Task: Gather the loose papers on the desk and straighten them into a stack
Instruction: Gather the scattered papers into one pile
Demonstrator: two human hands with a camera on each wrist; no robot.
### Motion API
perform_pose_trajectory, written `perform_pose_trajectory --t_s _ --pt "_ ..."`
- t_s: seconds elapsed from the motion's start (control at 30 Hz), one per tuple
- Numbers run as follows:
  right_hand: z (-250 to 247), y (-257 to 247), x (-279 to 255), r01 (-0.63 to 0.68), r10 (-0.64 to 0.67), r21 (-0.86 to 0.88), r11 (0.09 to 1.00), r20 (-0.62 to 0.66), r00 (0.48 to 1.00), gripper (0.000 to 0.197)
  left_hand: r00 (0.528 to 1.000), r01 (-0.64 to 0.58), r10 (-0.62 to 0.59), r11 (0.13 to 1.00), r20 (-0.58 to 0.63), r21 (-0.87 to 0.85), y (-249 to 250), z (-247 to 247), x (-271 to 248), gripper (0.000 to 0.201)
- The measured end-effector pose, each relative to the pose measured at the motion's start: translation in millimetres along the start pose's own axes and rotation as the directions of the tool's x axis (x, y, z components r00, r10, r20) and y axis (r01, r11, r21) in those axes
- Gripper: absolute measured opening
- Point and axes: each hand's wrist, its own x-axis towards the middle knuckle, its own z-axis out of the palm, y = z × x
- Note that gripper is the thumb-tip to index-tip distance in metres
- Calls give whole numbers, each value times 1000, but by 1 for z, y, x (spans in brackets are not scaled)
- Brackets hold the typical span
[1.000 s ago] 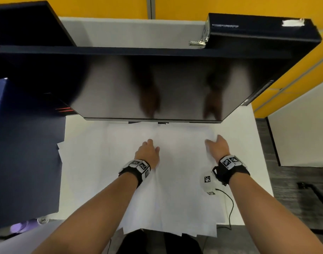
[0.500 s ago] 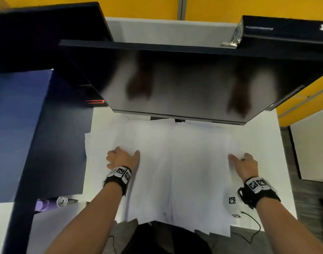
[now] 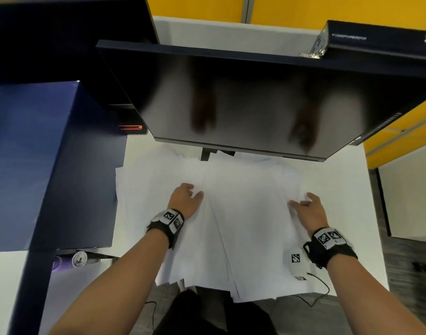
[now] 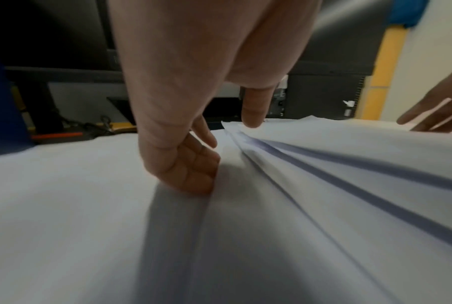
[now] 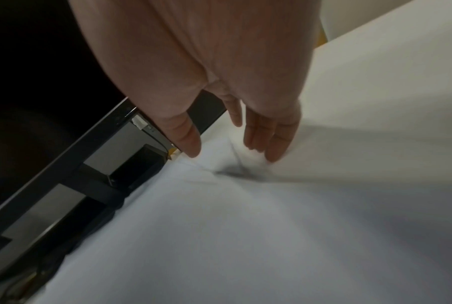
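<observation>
Both hands closer together now, left grip (image 3: 186, 199) and right grip (image 3: 308, 209) spread, flanking papers (image 3: 243, 213).

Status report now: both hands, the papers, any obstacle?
Left hand and right hand open, pressing papers. Sheets spread, not stacked. Monitor overhangs far edge.

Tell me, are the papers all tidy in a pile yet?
Not yet. Done: the papers already overlap in one heap on the desk. In hand: the left hand and right hand rest on the heap's two sides, fingers fairly straight. Left: the edges are fanned out and some sheets hang over the desk's near edge, so squaring them remains.
</observation>
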Motion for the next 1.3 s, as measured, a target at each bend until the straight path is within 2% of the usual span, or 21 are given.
perform_pose_trajectory --t_s 0.1,0.17,0.33,0.47,0.53,0.6,0.67,0.73,0.8,0.9,0.97,1.0,1.07,1.13,1.2,1.3 --pt "-13 28 -18 -38 46 -281 959 21 999 76 998 -4 -8 984 65 176 -19 -5 -17 56" --pt "-7 41 -38 -38 69 -406 913 63 996 71 993 6 -32 974 112 227 -28 0 -28 53" --pt "24 38 -75 28 74 -570 821 156 985 37 981 42 -71 986 183 160 -26 22 -47 40" --pt "24 33 -80 25 53 -492 870 145 988 33 987 29 -50 991 155 133 -17 25 -56 32" --pt "14 35 -83 16 37 -486 874 99 994 40 989 38 -56 992 140 123 -21 18 -58 36" --pt "6 43 -87 12 37 -513 858 86 996 37 984 47 -71 988 162 144 -27 13 -63 45" --pt "7 53 -91 17 47 -555 832 101 994 34 976 18 -61 979 209 201 -32 15 -67 46" --pt "13 55 -97 35 65 -597 802 144 987 34 972 -21 -42 965 233 261 -31 23 -70 36" --pt "20 53 -97 42 106 -583 811 218 970 35 972 -42 -34 948 231 315 -27 29 -69 30" --pt "14 40 -84 -35 248 -557 829 310 918 34 976 -54 -36 915 213 401 -16 27 -61 48" --pt "0 28 -64 -110 293 -514 851 290 911 31 987 -50 -12 923 158 382 -7 21 -46 59" --pt "-7 23 -49 -122 260 -467 876 243 935 29 992 -44 0 934 124 356 0 18 -37 62" --pt "-18 11 -16 -65 122 -420 905 111 986 33 997 -48 25 939 72 340 18 14 -14 62" --pt "-17 -4 10 20 -4 -412 911 38 999 42 998 -63 56 927 30 370 37 14 7 48" --pt "-6 -21 26 74 -64 -389 918 39 997 42 998 -62 67 914 2 400 53 16 23 35" --pt "14 -43 39 140 -130 -375 917 51 990 30 998 -59 62 913 4 404 67 24 36 31"
